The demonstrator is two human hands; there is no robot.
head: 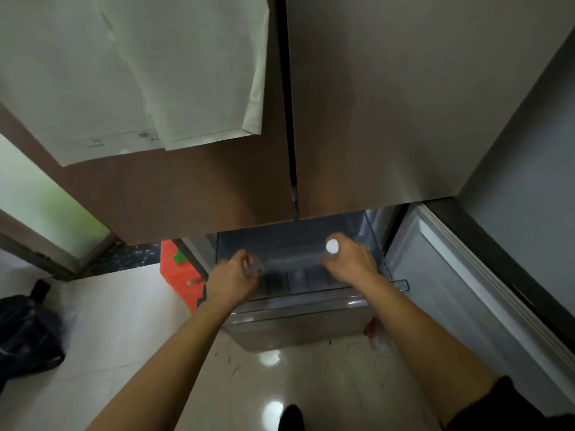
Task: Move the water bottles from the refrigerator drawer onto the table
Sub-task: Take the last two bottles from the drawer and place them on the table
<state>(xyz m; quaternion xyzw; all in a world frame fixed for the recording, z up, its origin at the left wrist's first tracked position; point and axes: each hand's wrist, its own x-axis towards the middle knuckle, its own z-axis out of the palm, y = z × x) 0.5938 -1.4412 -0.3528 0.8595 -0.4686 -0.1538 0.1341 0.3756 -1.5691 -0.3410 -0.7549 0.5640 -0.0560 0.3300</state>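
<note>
white bottle cap (332,246), orange crate (179,276), black bag (28,334)

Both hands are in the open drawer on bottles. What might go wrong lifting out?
The right hand grips the capped bottle near its top, so it might slip. The left hand holds a blurred bottle; that hold is unsure. The upper doors overhang the drawer, so either could knock them.

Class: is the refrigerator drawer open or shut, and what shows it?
Open: the drawer juts out below the doors, its inside floor showing.
</note>
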